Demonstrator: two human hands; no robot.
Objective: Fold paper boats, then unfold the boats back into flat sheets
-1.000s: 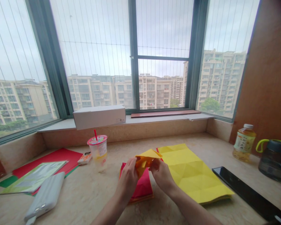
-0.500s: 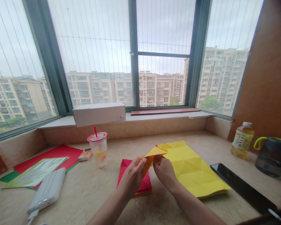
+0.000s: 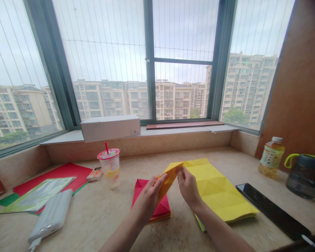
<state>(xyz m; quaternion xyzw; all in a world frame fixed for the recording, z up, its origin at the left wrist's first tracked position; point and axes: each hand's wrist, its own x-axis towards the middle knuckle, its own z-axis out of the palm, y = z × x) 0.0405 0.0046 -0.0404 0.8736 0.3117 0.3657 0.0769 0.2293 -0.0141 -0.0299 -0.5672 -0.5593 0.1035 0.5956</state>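
Between my hands, above the counter, is a folded piece of orange-yellow paper. My left hand grips its left side, thumb on the near face. The fingers of my right hand pinch its upper right corner. Below and behind my left hand lies a stack of folded paper with a red piece on top and orange edges beneath. Creased yellow sheets lie flat to the right, partly behind my right hand and forearm, with a bit of blue-green showing at the near corner.
Left are a power bank, a clear packet, red sheets, a small orange-white packet and a cup with a straw. Right are a phone, a drink bottle and a dark jug. A white box sits on the sill.
My right hand has shifted slightly right, its pinch now at the paper's upper corner. The folded paper has turned, showing more of its orange near face.
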